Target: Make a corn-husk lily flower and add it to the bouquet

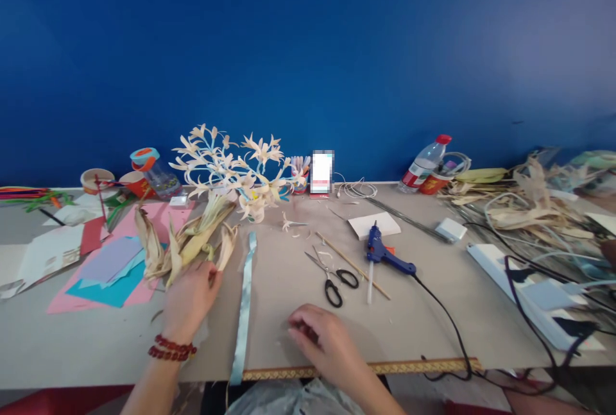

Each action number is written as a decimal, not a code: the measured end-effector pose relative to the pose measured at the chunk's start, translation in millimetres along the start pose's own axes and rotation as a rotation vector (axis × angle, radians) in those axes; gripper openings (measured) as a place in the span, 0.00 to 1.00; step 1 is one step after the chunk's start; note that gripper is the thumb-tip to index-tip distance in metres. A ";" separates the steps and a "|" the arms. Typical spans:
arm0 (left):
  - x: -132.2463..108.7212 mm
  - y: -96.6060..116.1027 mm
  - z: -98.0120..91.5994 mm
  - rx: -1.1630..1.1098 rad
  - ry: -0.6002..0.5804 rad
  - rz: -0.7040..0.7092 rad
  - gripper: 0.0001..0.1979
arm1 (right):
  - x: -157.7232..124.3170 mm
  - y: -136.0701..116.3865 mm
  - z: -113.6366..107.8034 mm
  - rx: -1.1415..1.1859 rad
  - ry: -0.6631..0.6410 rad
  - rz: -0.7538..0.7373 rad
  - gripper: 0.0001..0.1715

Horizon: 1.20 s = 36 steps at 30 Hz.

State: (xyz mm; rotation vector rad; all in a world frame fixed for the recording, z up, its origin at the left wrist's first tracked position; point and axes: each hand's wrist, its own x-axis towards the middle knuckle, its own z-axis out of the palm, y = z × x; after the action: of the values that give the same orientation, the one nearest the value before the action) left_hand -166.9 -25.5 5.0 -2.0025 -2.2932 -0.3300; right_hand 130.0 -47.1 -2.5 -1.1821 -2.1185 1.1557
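My left hand (192, 293), with red beads at the wrist, is at the near end of a pile of dried corn husks (197, 235). Its fingers are bent and closed against a husk there, the fingertips partly hidden. My right hand (327, 341) rests near the table's front edge with its fingers curled in; nothing shows in them. Between the hands lies a pale blue ribbon (244, 299). Beyond my right hand are black-handled scissors (332, 280), blades apart, a thin wooden stick (353, 265) and a blue glue gun (385, 251) with a glue stick in it.
Husk flowers on blue stems (240, 174) stand at the back, beside a lit phone (322, 172). Coloured paper (108, 274) lies left. A tilted bottle (426, 165), loose husks (529, 190) and a power strip (520, 293) with cables are right. The glue gun's cord (447, 319) trails frontward.
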 end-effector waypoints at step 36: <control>-59.7 113.8 1.5 -1.916 -0.509 -0.554 0.10 | 34.3 -14.5 22.2 0.890 0.234 0.074 0.17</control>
State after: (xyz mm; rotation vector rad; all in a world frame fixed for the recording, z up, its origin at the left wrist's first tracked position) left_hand -46.0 -69.0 4.0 -1.3936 -2.9258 -3.3326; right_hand 89.3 -32.1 -3.0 -0.8913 -1.1507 1.6377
